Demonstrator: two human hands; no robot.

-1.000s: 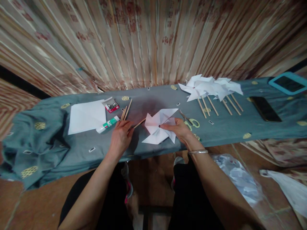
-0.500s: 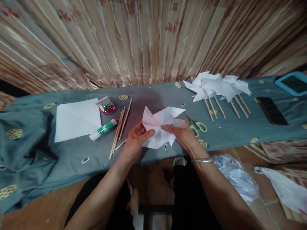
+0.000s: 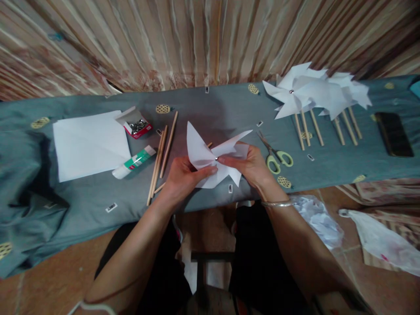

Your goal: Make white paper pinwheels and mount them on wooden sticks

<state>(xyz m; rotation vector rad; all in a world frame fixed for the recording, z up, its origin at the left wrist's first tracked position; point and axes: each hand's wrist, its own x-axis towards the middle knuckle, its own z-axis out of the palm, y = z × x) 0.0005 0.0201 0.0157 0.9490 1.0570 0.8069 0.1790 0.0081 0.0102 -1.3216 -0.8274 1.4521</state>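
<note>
Between my hands is a white paper pinwheel (image 3: 200, 151) with a shiny metal pin at its centre. My left hand (image 3: 183, 177) grips its lower left side, thumb lying across the front and fingers behind. On the other side, my right hand (image 3: 251, 166) pinches the paper, its thumb tip touching the pin. Behind the blades a short bit of a wooden stick shows; the rest of it is hidden. Several loose wooden sticks (image 3: 169, 145) lie left of my left hand. Green-handled scissors (image 3: 273, 156) rest just right of my right hand.
At the left lie white paper sheets (image 3: 88, 144), a glue stick (image 3: 134, 162) and an open box of metal pins (image 3: 138, 124). Finished pinwheels (image 3: 315, 92) on sticks overlap at the back right, near a black phone (image 3: 393, 133). A plastic bag (image 3: 318, 221) sits on the floor.
The view has tipped down and closer. The pinwheel has tilted in my hands, its blades now seen more edge-on, and a stick end has come into sight behind it.
</note>
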